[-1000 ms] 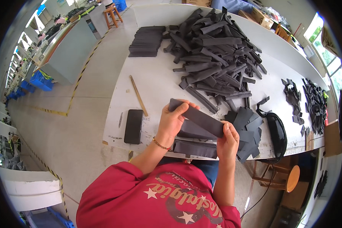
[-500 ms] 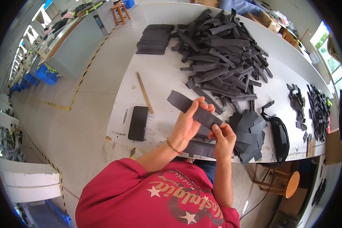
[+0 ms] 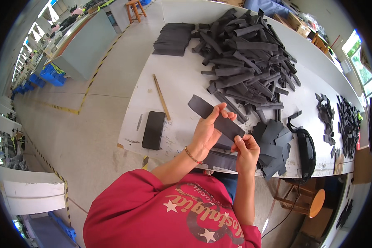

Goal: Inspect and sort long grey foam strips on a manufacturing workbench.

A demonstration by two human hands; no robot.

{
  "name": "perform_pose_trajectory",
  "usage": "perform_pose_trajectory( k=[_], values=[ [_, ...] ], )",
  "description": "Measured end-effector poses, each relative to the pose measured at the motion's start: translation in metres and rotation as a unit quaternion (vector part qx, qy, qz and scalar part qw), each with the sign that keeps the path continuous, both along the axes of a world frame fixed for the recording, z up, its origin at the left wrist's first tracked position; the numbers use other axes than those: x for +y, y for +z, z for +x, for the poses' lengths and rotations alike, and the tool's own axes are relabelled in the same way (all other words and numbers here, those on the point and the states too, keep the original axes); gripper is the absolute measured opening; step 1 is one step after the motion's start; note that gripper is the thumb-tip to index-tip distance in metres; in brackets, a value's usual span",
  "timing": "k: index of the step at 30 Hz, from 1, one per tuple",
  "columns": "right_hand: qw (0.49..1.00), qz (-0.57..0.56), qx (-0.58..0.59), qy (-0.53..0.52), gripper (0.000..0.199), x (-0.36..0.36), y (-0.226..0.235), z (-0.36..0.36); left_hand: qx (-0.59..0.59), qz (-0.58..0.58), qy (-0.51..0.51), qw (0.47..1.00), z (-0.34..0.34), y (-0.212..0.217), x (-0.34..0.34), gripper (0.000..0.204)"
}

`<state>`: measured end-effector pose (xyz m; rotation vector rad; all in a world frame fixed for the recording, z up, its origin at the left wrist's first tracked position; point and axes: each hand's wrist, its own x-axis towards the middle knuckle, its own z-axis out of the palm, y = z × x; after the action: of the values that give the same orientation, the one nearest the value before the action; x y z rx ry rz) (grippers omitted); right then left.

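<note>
"Grip, quick?"

"Left hand [image 3: 206, 131] clasps a dark strip [image 3: 228, 127] mid-length, thumb over its face; right hand [image 3: 247, 151] pinches the right end, thumb against fingers."

"Strip's where?"

"Raised over the near side of the bench [image 3: 184, 82], tilted, left end free."

"Underneath?"

"Dark folded bundle [image 3: 220, 160] by the near edge, partly covered by arms."

"Right?"

"Overlapping flat pieces [image 3: 273, 144], then a black mesh case [image 3: 306, 153]."

"Left?"

"Black phone [image 3: 153, 130], wooden stick [image 3: 161, 97] just beyond."

"Far side?"

"Big jumbled heap of strips [image 3: 252, 66]; neat stack [image 3: 174, 39] left of it."
</note>
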<state>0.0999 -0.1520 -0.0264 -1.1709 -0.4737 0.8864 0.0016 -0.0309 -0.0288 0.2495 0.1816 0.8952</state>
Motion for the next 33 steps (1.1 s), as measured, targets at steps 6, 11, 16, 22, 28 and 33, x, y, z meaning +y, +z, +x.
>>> perform_pose_trajectory(
  k=[6, 11, 16, 22, 28, 33],
  values=[
    [0.996, -0.014, -0.086, -0.018, 0.017, 0.010, 0.010, 0.014, 0.096, 0.032, -0.027, 0.995, 0.001, 0.027, 0.001, 0.030],
    [0.988, -0.099, -0.112, -0.027, 0.015, -0.010, 0.011, 0.050, 0.305, 0.153, 0.031, 0.940, -0.030, 0.002, 0.026, 0.027],
    [0.961, -0.193, -0.196, -0.005, 0.016, -0.021, -0.026, 0.061, 0.524, 0.406, 0.068, 0.746, -0.038, -0.025, 0.008, 0.020],
    [0.893, -0.276, -0.351, -0.065, 0.018, -0.024, -0.044, 0.064, 0.588, 0.578, 0.167, 0.540, -0.017, -0.047, 0.037, 0.015],
    [0.688, -0.316, -0.650, -0.066, 0.042, -0.062, -0.038, 0.113, 0.644, 0.391, -0.115, 0.647, 0.036, -0.076, 0.121, 0.035],
    [0.596, -0.327, -0.729, 0.081, 0.054, -0.071, -0.047, 0.132, 0.654, 0.397, -0.134, 0.629, 0.077, -0.106, 0.140, 0.036]
  ],
)
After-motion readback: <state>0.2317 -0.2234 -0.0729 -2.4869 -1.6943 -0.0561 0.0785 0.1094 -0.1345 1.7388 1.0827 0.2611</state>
